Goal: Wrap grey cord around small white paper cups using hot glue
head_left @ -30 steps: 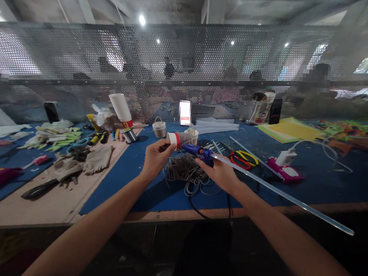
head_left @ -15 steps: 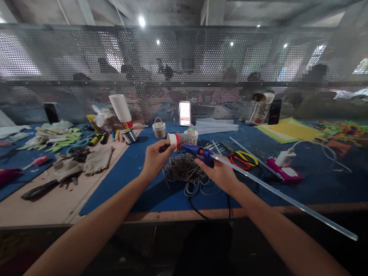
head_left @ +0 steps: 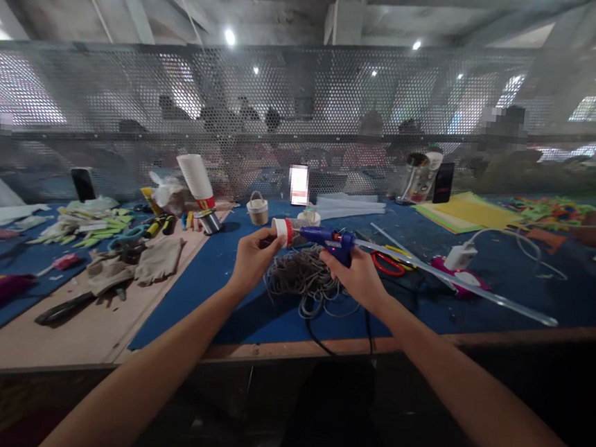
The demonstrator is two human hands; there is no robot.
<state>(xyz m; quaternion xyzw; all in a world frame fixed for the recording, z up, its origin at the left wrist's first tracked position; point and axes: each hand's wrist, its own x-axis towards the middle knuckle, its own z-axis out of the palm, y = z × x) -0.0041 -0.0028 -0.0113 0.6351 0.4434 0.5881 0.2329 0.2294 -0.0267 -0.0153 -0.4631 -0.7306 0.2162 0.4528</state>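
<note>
My left hand [head_left: 254, 251] is closed on a white-and-red paper cup [head_left: 281, 230], held on its side above the table. My right hand [head_left: 355, 274] grips a blue hot glue gun [head_left: 330, 240]. Its nozzle points left at the cup; whether the two touch I cannot tell. From the back of the gun a long clear glue stick [head_left: 460, 278] slopes down to the right. Below both hands lies a loose heap of grey cord [head_left: 301, 279]. Just behind the cup stands a small pale container [head_left: 309, 217], partly hidden.
A small handled basket [head_left: 258, 211], a leaning stack of paper cups [head_left: 196, 178] and a lit phone [head_left: 298, 184] stand further back. Scissors [head_left: 388, 263] and a purple power strip [head_left: 463, 280] lie to the right. Gloves [head_left: 159, 260] lie left, coloured sheets [head_left: 471, 212] at back right.
The glue gun has turned nearly level and shifted slightly right, its glue stick's tail rising. The grey-wound part of the cup seen before is less visible. My left hand has barely moved.
</note>
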